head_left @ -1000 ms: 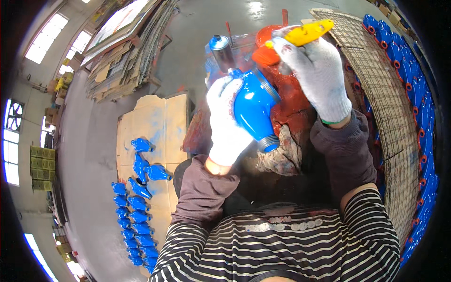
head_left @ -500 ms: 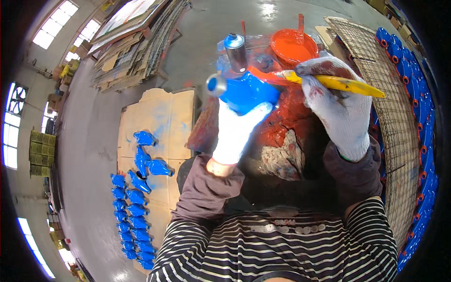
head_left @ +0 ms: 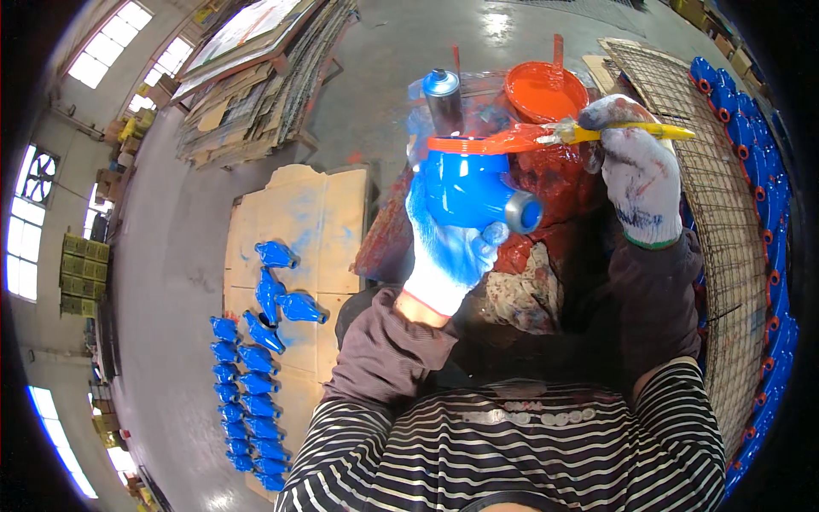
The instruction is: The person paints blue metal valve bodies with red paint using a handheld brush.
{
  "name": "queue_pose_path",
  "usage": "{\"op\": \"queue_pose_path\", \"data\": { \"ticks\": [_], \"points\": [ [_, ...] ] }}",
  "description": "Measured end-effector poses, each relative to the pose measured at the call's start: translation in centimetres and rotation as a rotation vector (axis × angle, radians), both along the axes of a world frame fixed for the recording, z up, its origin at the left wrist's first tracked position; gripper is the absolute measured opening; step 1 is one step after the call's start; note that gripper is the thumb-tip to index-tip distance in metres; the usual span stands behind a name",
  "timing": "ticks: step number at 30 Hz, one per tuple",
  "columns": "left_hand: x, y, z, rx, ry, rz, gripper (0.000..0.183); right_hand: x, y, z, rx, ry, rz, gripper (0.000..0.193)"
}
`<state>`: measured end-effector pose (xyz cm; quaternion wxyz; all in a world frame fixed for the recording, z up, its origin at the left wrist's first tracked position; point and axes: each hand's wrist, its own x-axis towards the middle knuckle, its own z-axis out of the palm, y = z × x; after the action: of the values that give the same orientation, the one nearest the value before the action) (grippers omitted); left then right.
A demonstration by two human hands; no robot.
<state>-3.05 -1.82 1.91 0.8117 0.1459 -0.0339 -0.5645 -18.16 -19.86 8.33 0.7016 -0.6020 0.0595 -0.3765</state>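
Observation:
My left hand (head_left: 452, 256), in a white glove smeared with blue, is closed round a glossy blue metal pipe fitting (head_left: 465, 188). A bare grey pipe end (head_left: 522, 211) sticks out of the fitting to the right, and its upper rim (head_left: 467, 146) is red. My right hand (head_left: 641, 166), in a stained white glove, grips a paintbrush (head_left: 627, 131) by its yellow handle. The brush's red-coated bristles lie against or just over the right side of that rim. Behind the fitting stand a spray can (head_left: 444, 102) and a pan of red paint (head_left: 546, 92).
Several blue fittings (head_left: 300, 307) lie on cardboard (head_left: 328, 205) at the left. A crumpled, stained rag (head_left: 525, 294) sits below my hands. On the right runs a wire mesh rack (head_left: 725, 213), with rows of blue fittings with red rims (head_left: 755, 171) beyond it. Stacked boards (head_left: 256, 102) stand far left.
My left hand has turned the fitting: the grey pipe end pointed left and now points right, and the red rim shows on top. The brush has become more level as my right hand shifted.

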Motion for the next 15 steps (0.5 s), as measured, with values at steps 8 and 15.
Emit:
{"op": "queue_pose_path", "data": {
  "ticks": [8,15],
  "points": [
    [-0.5,0.0,-1.8,-0.436,0.396,-0.440,0.063,1.2,-2.9,-3.0,0.346,-0.154,0.273,0.029],
    [2.7,0.3,-2.9,-0.019,0.158,-0.019,0.061,0.3,-0.5,1.2,-0.194,0.084,-0.148,0.022]
  ]
}}
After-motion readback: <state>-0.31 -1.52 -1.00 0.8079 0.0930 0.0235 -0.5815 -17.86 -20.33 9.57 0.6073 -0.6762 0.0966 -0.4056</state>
